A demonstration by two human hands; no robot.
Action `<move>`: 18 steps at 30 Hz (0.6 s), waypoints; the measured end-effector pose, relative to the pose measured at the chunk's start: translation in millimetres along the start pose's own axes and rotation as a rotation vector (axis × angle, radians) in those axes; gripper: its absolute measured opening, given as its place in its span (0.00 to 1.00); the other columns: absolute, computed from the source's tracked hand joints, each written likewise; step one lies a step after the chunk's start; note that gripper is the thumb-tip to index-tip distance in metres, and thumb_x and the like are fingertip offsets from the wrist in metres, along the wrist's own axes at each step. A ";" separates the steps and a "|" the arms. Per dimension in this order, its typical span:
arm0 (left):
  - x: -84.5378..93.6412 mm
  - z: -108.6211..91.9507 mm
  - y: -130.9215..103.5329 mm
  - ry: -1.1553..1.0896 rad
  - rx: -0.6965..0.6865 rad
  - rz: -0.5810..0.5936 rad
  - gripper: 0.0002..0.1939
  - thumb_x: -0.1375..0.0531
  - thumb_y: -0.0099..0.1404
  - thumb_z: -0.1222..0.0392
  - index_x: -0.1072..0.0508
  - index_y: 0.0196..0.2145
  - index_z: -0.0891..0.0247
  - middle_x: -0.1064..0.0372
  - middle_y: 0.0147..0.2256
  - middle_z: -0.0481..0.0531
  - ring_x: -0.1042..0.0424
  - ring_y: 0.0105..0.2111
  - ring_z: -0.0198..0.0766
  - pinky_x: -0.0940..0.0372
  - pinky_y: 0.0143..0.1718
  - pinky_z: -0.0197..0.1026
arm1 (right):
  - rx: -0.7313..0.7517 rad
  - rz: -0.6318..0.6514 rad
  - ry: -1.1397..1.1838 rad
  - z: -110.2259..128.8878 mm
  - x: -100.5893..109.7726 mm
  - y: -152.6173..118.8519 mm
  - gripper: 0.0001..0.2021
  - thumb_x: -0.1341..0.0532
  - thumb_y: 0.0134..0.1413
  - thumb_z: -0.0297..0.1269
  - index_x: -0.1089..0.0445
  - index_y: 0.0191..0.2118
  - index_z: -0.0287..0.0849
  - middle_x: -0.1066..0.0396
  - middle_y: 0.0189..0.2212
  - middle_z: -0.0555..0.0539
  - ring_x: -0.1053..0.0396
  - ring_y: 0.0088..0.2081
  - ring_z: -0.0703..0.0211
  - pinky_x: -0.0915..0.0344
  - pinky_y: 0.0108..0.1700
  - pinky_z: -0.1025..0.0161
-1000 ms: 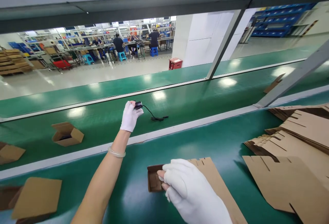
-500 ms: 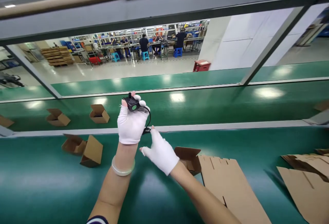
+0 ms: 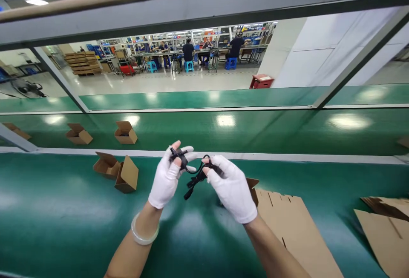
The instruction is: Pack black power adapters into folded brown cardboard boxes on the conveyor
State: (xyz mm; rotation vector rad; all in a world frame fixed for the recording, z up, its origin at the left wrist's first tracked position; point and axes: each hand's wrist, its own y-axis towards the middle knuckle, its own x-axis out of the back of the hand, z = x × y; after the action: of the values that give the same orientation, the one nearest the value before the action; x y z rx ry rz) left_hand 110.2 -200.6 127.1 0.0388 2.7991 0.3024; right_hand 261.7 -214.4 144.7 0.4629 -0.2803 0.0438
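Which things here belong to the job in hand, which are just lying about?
In the job:
black device, in left hand
black cord, in right hand
open cardboard boxes, flat cardboard, probably

Apparently just lying about:
red object on far floor
brown stack, far left

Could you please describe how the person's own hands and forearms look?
The left hand and right hand wear thin white gloves that leave the thumb and index fingertips bare. A smooth, pale, ring-shaped bracelet circles the left forearm near the wrist. Both forearms show without sleeves; no markings are visible on the gloves.
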 end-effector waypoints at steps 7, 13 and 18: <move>-14.5 22.3 -23.8 0.155 0.151 0.134 0.34 0.43 0.59 0.45 0.47 0.59 0.57 0.36 0.52 0.56 0.35 0.51 0.45 0.39 0.52 0.44 | 0.171 0.111 -0.366 5.0 15.9 0.7 0.09 0.47 0.55 0.30 0.32 0.38 0.44 0.30 0.34 0.48 0.32 0.35 0.61 0.35 0.37 0.65; -33.4 20.2 -25.0 0.172 0.068 0.294 0.37 0.45 0.59 0.41 0.50 0.60 0.59 0.42 0.56 0.58 0.41 0.56 0.48 0.43 0.56 0.46 | 0.232 -0.009 -0.321 -8.7 41.6 -13.1 0.03 0.45 0.54 0.31 0.35 0.33 0.43 0.30 0.31 0.49 0.31 0.32 0.62 0.34 0.34 0.66; -39.7 69.0 -22.6 0.355 0.027 0.306 0.39 0.45 0.60 0.47 0.58 0.63 0.58 0.50 0.60 0.59 0.49 0.60 0.48 0.50 0.59 0.52 | 0.320 -0.331 -0.549 -21.2 83.3 -42.0 0.04 0.44 0.55 0.30 0.34 0.36 0.44 0.30 0.34 0.45 0.31 0.32 0.60 0.33 0.32 0.64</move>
State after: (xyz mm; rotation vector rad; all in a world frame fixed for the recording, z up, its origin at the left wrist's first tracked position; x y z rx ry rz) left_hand 170.1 -211.1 71.0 0.4661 3.1468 0.3750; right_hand 351.5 -244.3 131.4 0.8331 -0.7375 -0.3720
